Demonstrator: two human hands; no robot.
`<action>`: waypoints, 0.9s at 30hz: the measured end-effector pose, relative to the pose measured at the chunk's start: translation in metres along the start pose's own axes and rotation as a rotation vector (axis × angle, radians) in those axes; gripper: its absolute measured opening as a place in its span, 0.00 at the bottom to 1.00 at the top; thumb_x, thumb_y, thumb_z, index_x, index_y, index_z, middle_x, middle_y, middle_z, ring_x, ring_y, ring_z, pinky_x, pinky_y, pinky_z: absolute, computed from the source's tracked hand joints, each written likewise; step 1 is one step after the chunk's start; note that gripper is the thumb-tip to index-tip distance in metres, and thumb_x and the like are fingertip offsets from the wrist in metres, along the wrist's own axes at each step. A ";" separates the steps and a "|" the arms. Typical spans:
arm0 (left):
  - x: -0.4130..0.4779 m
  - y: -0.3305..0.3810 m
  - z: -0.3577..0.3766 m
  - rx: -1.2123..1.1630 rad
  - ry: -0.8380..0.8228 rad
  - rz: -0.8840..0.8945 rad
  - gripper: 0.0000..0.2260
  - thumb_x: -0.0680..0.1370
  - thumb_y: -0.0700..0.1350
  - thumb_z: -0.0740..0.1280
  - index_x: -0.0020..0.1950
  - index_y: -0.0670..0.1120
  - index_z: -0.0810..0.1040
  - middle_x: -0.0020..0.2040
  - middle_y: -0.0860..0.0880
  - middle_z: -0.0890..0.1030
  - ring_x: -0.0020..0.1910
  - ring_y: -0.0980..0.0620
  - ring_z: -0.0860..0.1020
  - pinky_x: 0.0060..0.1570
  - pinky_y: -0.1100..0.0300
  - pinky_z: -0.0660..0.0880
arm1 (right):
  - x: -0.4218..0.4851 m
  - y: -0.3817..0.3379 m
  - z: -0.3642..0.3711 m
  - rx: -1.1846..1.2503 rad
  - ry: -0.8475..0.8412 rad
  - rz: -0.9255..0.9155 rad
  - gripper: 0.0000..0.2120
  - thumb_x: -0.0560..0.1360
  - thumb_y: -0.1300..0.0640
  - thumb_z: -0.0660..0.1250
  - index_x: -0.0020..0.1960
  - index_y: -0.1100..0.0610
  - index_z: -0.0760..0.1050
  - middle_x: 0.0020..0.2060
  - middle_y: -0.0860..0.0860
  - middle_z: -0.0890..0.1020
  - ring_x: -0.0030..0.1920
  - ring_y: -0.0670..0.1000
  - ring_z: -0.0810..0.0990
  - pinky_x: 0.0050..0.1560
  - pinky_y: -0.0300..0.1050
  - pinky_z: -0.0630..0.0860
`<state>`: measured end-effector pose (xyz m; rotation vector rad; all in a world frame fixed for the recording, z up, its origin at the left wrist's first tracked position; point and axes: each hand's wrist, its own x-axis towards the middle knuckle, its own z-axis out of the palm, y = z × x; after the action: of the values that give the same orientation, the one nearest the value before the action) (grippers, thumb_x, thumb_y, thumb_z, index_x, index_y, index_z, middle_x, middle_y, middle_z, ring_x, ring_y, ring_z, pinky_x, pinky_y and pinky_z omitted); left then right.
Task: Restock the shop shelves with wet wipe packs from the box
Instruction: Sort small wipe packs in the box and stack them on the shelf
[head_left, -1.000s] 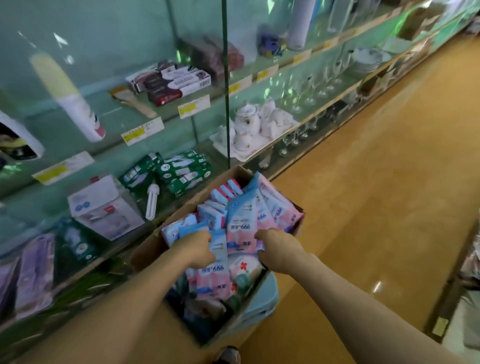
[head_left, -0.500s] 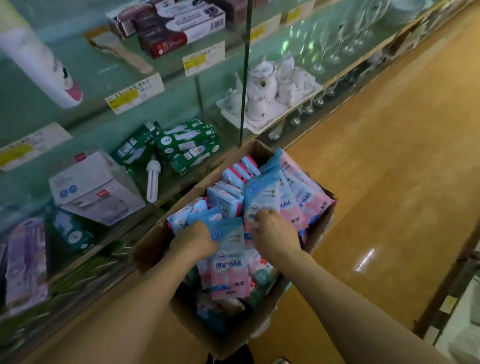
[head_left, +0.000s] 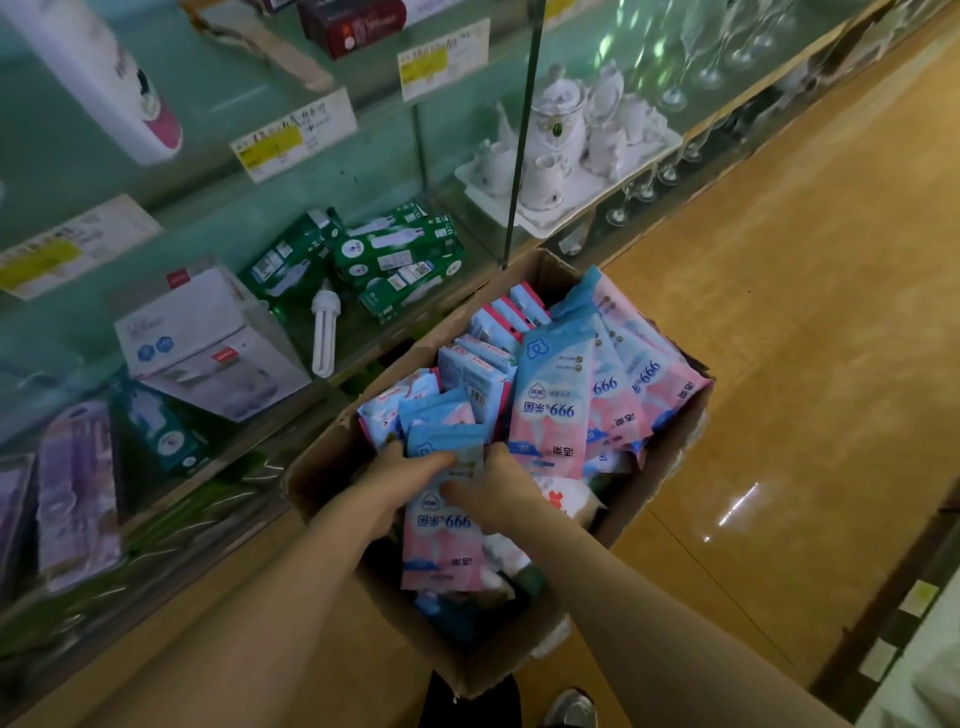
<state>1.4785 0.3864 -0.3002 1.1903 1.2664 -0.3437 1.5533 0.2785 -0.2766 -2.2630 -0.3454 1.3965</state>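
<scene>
Both hands meet at the middle of the brown cardboard box (head_left: 670, 467), on one flat pink-and-blue plastic wet wipe pack (head_left: 444, 535). The left hand (head_left: 405, 475) curls its fingers over the pack's far end from the left, and the right hand (head_left: 501, 491) pinches the same end from the right, thumb on the printed face. Neither hand is nearer than the other. The pack's long axis runs from the hands straight down toward the lower edge of the frame, so most of it hangs below the grip, lying on loose packs underneath.

More packs (head_left: 561, 395) stand upright and crowded in the upper right of the box, touching one another. The glass shelves (head_left: 363, 171) fill the left and upper left of the frame, just beside the box's left wall, so the pack likely has to travel up and leftward. They carry green cartons (head_left: 395, 260) and a white tea set (head_left: 566, 145). A polished wooden floor (head_left: 805, 312) takes the right side.
</scene>
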 end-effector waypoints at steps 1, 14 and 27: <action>0.000 0.000 0.000 0.017 -0.005 0.004 0.22 0.73 0.48 0.73 0.65 0.49 0.74 0.52 0.44 0.83 0.45 0.46 0.82 0.38 0.57 0.77 | 0.001 -0.001 0.003 -0.020 0.002 -0.001 0.26 0.74 0.53 0.69 0.66 0.60 0.61 0.60 0.57 0.74 0.61 0.58 0.75 0.60 0.51 0.74; -0.010 0.000 -0.016 -0.141 -0.099 -0.015 0.14 0.75 0.45 0.72 0.60 0.47 0.78 0.50 0.40 0.84 0.46 0.41 0.82 0.45 0.51 0.79 | 0.006 -0.009 0.017 0.084 0.107 0.012 0.27 0.75 0.56 0.65 0.70 0.63 0.60 0.65 0.58 0.67 0.66 0.58 0.69 0.62 0.47 0.69; -0.024 0.013 -0.013 -0.190 -0.081 -0.023 0.12 0.75 0.54 0.70 0.50 0.46 0.78 0.36 0.44 0.85 0.35 0.47 0.83 0.34 0.55 0.80 | -0.017 -0.015 -0.012 0.411 -0.015 0.036 0.15 0.74 0.52 0.69 0.56 0.61 0.76 0.47 0.52 0.82 0.39 0.49 0.79 0.32 0.39 0.74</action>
<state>1.4729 0.3936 -0.2715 0.9913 1.2146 -0.2792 1.5567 0.2806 -0.2515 -1.9307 -0.0160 1.3577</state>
